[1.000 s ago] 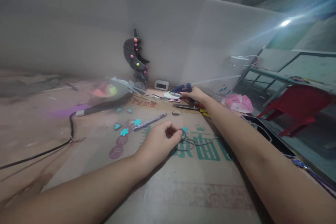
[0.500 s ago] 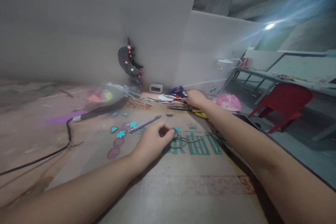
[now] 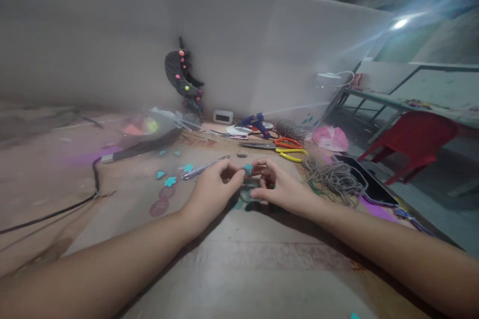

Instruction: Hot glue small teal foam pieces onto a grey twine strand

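My left hand [image 3: 211,190] and my right hand [image 3: 277,185] meet at the middle of the cardboard sheet [image 3: 262,259]. Both pinch a thin dark wire loop [image 3: 247,194] that lies between them, just below a small teal foam piece [image 3: 248,167]. The fingers of both hands are curled and pressed together on the wire. A pen [image 3: 204,167] lies just left of my left hand, beside teal foam cut-outs [image 3: 170,181].
Behind the hands lie orange-handled scissors [image 3: 275,144], yellow-handled pliers [image 3: 292,154], a blue glue gun [image 3: 256,123] and a tangle of grey cord [image 3: 333,179]. A black cable [image 3: 75,204] runs at left. A dark decorated figure [image 3: 183,79] stands by the wall; a red chair [image 3: 415,139] is at right.
My right hand has left the glue gun at the back and come down to the wire loop beside my left hand. The view has shifted slightly.
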